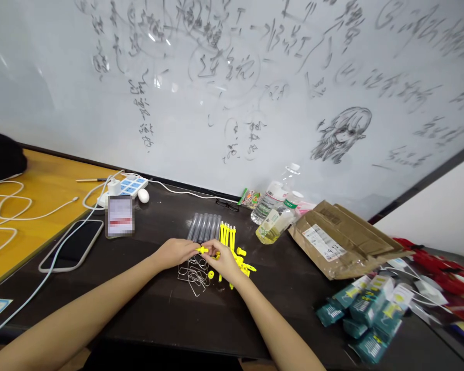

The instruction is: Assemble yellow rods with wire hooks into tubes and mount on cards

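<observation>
From here I see the left hand (180, 252) and right hand (225, 261) pinching a small yellow piece (202, 250) between their fingertips, above the desk (147, 304); its exact shape is hard to make out. The fingers hide the near ends of the clear tubes (204, 226), and the right hand covers some loose yellow parts (246, 267). Nearer me, bent metal wires (196, 276) tangle together. Farther left, a card (120, 216) is blurred out; red stuff (436, 265) runs off the right edge of my view.

The rods (227, 236) are bright yellow, the bench (286, 296) dark brown. Boxes (367, 308) at four o'clock are teal, patched white and yellow.
</observation>
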Action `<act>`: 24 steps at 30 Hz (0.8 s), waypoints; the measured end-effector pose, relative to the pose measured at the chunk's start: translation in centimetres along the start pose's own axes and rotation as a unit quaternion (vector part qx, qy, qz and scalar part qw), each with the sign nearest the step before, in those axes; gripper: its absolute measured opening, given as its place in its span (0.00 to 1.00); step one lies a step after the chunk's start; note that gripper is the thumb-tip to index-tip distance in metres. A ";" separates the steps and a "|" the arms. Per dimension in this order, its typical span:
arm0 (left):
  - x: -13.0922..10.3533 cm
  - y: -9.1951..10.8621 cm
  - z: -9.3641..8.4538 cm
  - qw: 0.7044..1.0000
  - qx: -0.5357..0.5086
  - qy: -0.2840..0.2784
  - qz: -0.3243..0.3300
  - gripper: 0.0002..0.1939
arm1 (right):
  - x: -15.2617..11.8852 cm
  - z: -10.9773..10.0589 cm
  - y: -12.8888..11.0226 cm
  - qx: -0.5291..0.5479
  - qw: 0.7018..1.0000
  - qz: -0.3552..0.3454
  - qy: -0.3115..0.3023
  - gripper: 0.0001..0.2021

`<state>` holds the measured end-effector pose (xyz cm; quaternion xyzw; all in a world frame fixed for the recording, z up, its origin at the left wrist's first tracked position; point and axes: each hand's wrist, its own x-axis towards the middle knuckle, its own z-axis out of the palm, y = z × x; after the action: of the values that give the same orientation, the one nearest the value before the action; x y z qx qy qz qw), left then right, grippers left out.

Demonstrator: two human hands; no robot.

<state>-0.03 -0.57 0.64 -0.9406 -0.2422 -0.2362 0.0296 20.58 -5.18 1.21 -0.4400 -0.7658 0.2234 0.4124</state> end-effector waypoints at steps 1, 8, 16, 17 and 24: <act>0.0 0.1 0.0 1.000 -0.004 0.000 -0.003 0.16 | 0.0 0.1 0.0 -0.004 1.000 0.000 0.001 0.09; -0.1 -0.1 -0.4 0.995 -0.035 0.008 -0.093 0.23 | 0.2 -1.2 -1.1 -0.122 0.991 -0.063 0.002 0.13; -0.1 -0.5 -1.2 0.980 -0.054 0.011 -0.194 0.24 | -0.6 -1.6 -2.7 -0.286 0.946 -0.106 -0.109 0.19; 0.0 -0.4 -1.2 0.980 -0.056 0.014 -0.193 0.24 | -0.7 -1.3 -2.6 -0.300 0.942 -0.106 -0.111 0.20; 0.0 -0.5 -0.7 0.984 -0.062 0.020 -0.163 0.22 | -0.8 -0.8 -1.6 -0.344 0.930 -0.095 -0.087 0.12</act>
<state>-0.61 -0.24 1.20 -0.8833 -0.3768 -0.2716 -0.0629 20.64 -6.68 2.44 -0.4594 -0.8666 -0.0565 0.1865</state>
